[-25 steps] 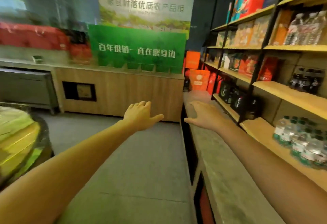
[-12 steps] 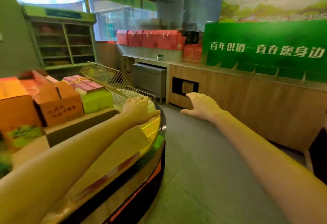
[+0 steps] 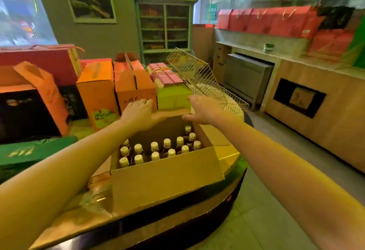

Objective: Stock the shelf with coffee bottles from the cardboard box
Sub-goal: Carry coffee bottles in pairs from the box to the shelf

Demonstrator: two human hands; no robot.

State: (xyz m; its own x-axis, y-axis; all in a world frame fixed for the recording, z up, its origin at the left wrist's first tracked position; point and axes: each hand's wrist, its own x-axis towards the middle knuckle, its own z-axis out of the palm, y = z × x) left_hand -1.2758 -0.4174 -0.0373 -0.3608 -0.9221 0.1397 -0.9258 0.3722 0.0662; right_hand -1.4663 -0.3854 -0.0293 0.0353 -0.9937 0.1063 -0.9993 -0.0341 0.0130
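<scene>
The left hand [image 3: 141, 114] hovers palm down over the far left part of the box [image 3: 167, 178], fingers loosely stretched forward and close together, thumb splayed to the right; it holds nothing, and whether the thumb touches the box's far flap cannot be told. The right hand [image 3: 203, 109] hovers palm down over the far right corner, fingers slack and slightly spread, thumb pointing left; it too is empty, and the 2 thumbs are near each other but apart. Both bare forearms reach in from the bottom corners of the view, nearly straight, converging over the box.

Under the hands the box is open at the top; the bottles [image 3: 154, 145] stand upright inside in close rows, dark with pale caps, filling its near and middle part; the far end below the hands shows bare cardboard. The box sits on a round desk [image 3: 229, 154] with a gold top and a dark rim, close to its near edge.

Beyond the hands 2 orange cartons [image 3: 96, 91] stand side by side; a lime carton [image 3: 173, 96] is just right of them, and a tilted wire basket [image 3: 199, 76] further right; a flat green carton [image 3: 29, 151] lies at the desk's left. Red bags [image 3: 266, 20] stand in a row along the far right wall.
</scene>
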